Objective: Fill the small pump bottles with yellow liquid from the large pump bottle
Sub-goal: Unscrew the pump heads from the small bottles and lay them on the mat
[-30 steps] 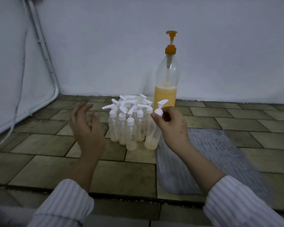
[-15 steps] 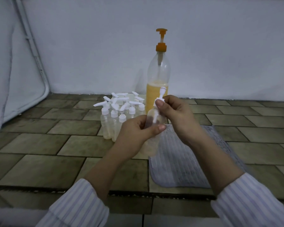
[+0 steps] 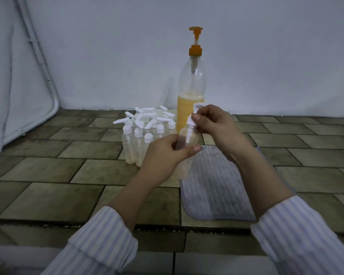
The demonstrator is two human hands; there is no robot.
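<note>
On a tiled floor (image 3: 48, 195) against a pale wall (image 3: 107, 56), the left hand (image 3: 163, 153) is gripping a small pump bottle (image 3: 188, 139) above a grey mat (image 3: 216, 185) while the right hand (image 3: 214, 124) is pinching its white pump top (image 3: 191, 121). The large pump bottle (image 3: 191, 92) is standing behind, beside clustered small bottles (image 3: 145, 133).

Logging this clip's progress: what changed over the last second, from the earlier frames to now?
The left hand, open and empty a second ago, now grips the small bottle, which has been lifted toward the person. The right hand still pinches its white pump top, now raised so its tube shows. The large pump bottle, the cluster of small bottles and the grey mat stayed put.
</note>
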